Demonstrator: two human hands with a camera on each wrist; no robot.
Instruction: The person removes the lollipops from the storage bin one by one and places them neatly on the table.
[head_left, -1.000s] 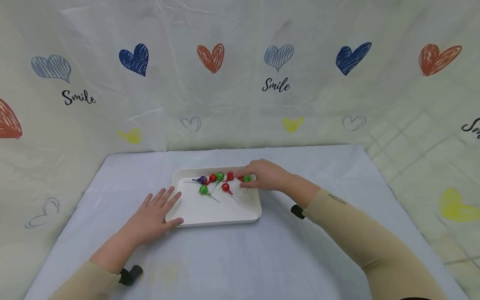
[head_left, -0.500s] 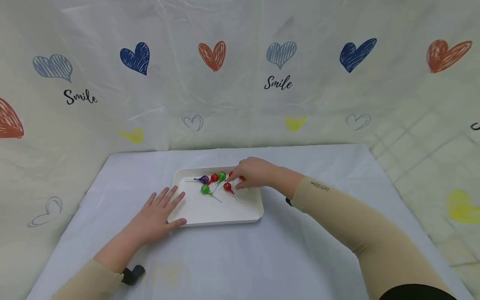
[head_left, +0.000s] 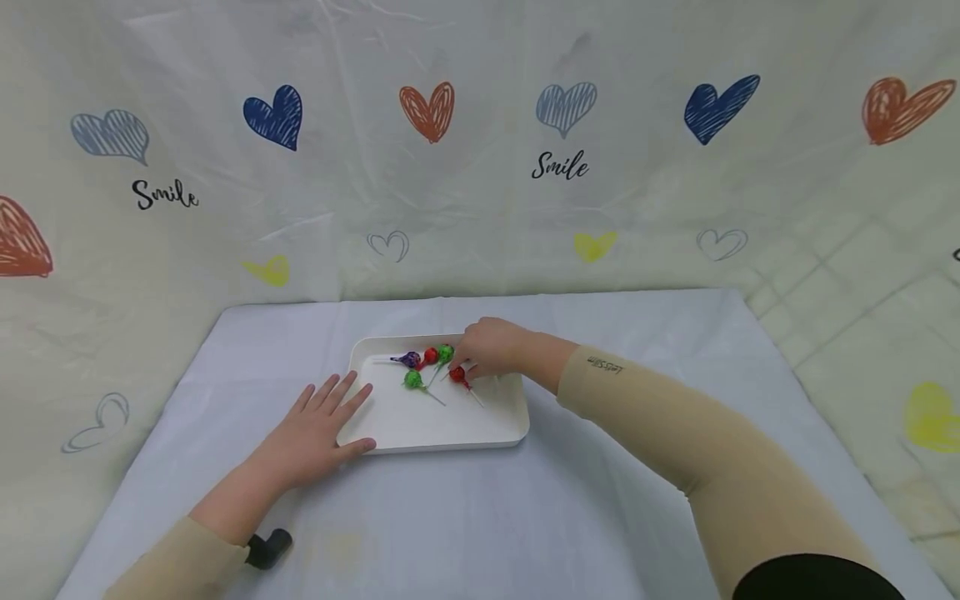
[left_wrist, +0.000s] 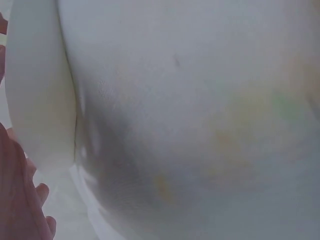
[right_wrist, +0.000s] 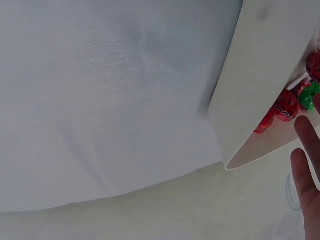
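In the head view a white rectangular tray [head_left: 427, 427] holds several wrapped lollipops. A purple lollipop [head_left: 410, 359], a red lollipop [head_left: 431, 356] and a green lollipop [head_left: 446, 353] lie along the back, with another green lollipop [head_left: 413, 380] in front. My right hand [head_left: 491, 346] reaches over the tray's back right, fingertips right by a red lollipop [head_left: 457, 374]. Its outer fingers look fairly straight in the right wrist view, beside red lollipops [right_wrist: 286, 106]; I cannot tell whether thumb and index pinch one. My left hand [head_left: 311, 433] lies spread at the tray's left edge.
The tray stands on a table with a white cloth [head_left: 420, 525]. Behind it hangs a pale curtain [head_left: 480, 200] printed with hearts and "Smile". A black wrist mount [head_left: 268, 548] sits under the left sleeve. The left wrist view mostly shows cloth and the tray's side wall [left_wrist: 40, 90].
My right hand has moved left over the tray, from the rightmost green lollipop toward the middle, covering the lollipops there. My left hand has stayed at the tray's left edge.
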